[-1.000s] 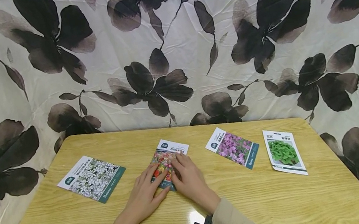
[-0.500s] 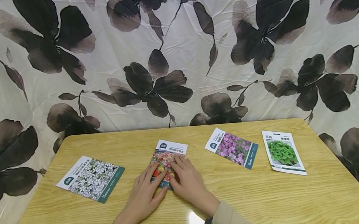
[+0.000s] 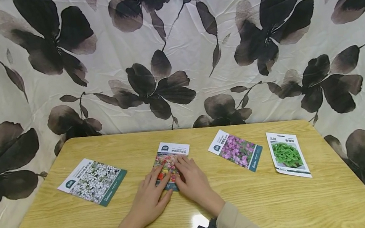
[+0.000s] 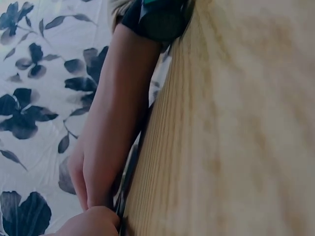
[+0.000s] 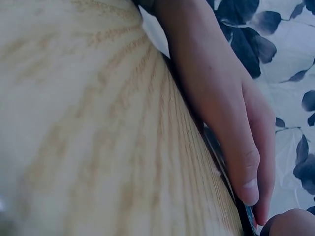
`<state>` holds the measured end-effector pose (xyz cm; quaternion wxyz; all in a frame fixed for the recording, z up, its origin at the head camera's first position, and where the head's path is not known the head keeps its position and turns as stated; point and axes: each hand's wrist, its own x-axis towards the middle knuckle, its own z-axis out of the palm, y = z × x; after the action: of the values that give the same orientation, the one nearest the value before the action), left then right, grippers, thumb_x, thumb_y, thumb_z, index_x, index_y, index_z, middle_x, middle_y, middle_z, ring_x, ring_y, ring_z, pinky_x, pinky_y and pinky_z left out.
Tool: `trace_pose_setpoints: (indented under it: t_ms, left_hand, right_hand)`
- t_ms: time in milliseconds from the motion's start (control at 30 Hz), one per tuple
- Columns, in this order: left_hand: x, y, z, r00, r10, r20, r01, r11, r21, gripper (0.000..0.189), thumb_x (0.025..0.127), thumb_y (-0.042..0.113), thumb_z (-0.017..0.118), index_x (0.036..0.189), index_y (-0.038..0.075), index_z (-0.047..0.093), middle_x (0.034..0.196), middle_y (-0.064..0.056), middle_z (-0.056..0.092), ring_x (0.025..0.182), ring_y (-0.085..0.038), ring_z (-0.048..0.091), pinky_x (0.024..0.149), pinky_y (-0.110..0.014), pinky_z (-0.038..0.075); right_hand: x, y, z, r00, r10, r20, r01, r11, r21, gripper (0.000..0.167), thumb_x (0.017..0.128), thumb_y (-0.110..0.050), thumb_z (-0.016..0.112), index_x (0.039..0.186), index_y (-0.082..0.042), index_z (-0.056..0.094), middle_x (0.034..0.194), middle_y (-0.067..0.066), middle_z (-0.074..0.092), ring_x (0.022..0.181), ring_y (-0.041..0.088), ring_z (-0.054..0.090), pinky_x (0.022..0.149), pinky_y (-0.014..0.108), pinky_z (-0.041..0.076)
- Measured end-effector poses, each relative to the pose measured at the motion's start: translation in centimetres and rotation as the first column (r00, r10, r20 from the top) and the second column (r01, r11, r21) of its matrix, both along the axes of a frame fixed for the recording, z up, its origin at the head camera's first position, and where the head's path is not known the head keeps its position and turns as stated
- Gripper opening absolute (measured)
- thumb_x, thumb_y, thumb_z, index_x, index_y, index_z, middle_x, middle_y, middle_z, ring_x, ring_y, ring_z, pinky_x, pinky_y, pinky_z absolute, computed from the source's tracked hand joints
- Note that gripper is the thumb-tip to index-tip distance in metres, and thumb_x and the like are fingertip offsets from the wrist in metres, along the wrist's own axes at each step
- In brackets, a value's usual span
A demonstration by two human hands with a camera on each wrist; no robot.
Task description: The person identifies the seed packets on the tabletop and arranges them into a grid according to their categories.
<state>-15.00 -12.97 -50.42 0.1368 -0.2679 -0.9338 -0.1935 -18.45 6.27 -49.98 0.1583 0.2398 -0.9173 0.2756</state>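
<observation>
A seed packet [image 3: 174, 148] printed with mixed colourful flowers lies flat near the middle of the wooden table. My left hand [image 3: 150, 195] rests on its left side, fingers extended across the flower picture. My right hand [image 3: 192, 180] lies over the packet's right side, fingertips on the print and thumb toward the lower edge. Both hands cover part of the packet. In both wrist views, the packet's thin edge shows low against the tabletop, under a hand.
A white-flower seed packet [image 3: 96, 182] lies to the left on the table [image 3: 285, 208]. To the right are a purple-flower packet [image 3: 237, 150] and a green-leaf packet [image 3: 288, 155]. A floral cloth [image 3: 200, 42] hangs behind the table's far edge.
The middle packet has turned slightly counter-clockwise and lies straighter, its lower edge a little farther from me. Both hands have stayed on it with small shifts. The other packets rest unmoved.
</observation>
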Motion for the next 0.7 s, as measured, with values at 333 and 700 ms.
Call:
trace_pose_setpoints:
  t_ms: [333, 700]
  left_hand:
    - [0.3, 1.8, -0.3, 0.996, 0.085, -0.029, -0.086, 0.996, -0.015, 0.05, 0.098, 0.037, 0.058, 0.141, 0.01, 0.057, 0.149, -0.023, 0.041, 0.136, -0.043, 0.038, 0.094, -0.057, 0.042]
    - [-0.5, 3.4, -0.1, 0.991, 0.131, -0.034, -0.132, 0.991, -0.019, 0.05, 0.097, 0.036, 0.059, 0.14, 0.011, 0.058, 0.147, -0.024, 0.041, 0.133, -0.044, 0.039, 0.092, -0.054, 0.04]
  right_hand:
    - [-0.6, 0.2, 0.1, 0.999, -0.002, 0.045, 0.003, 1.0, -0.01, 0.044, 0.092, -0.016, 0.06, 0.133, 0.0, 0.062, 0.142, 0.015, 0.055, 0.137, 0.032, 0.044, 0.113, 0.051, 0.031]
    - [-1.8, 0.7, 0.2, 0.998, -0.003, 0.058, 0.004, 1.0, -0.015, 0.044, 0.094, -0.017, 0.06, 0.134, 0.0, 0.061, 0.142, 0.016, 0.054, 0.138, 0.033, 0.043, 0.113, 0.051, 0.03]
